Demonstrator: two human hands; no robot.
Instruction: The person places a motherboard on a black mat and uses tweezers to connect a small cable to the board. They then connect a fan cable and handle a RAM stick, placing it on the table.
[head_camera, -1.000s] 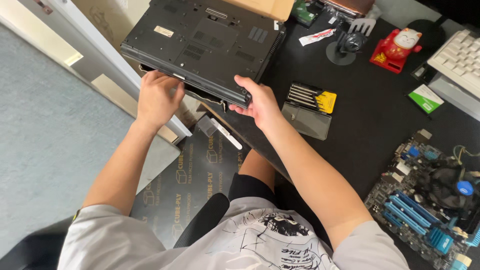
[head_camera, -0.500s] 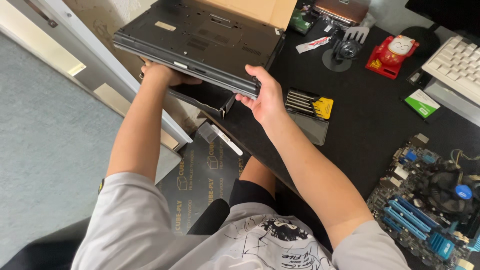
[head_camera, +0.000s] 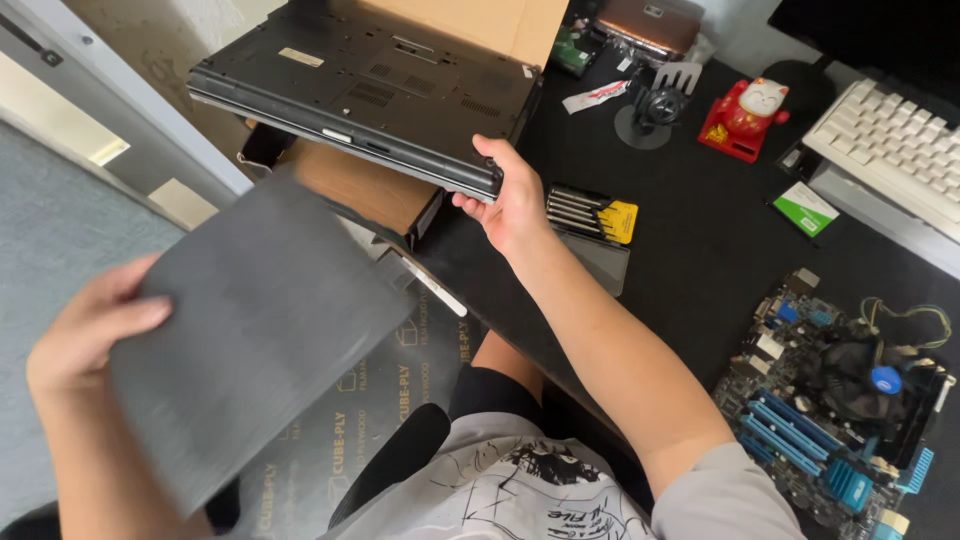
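The right hand (head_camera: 515, 205) clamps the black flat laptop (head_camera: 370, 85) by its corner; the left hand (head_camera: 85, 335) grips a grey foam sheet (head_camera: 250, 330).

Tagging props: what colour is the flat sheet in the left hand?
Dark grey, plain foam-like sheet, held by the left hand; head view.

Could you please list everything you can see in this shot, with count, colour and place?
laptop: one, black, upside down, top centre, held at its near corner
foam sheet: one, grey, lower left, in hand
cardboard box: one, brown, under the laptop
desk: one, black, right half
screwdriver set: one, black and yellow case, beside the right hand
cat figurine: one, red and white, upper right
keyboard: one, white, right edge
motherboard: one, with blue slots and a fan, lower right
green card: one, below the keyboard
left hand: grips the foam sheet's edge
right hand: grips the laptop's corner
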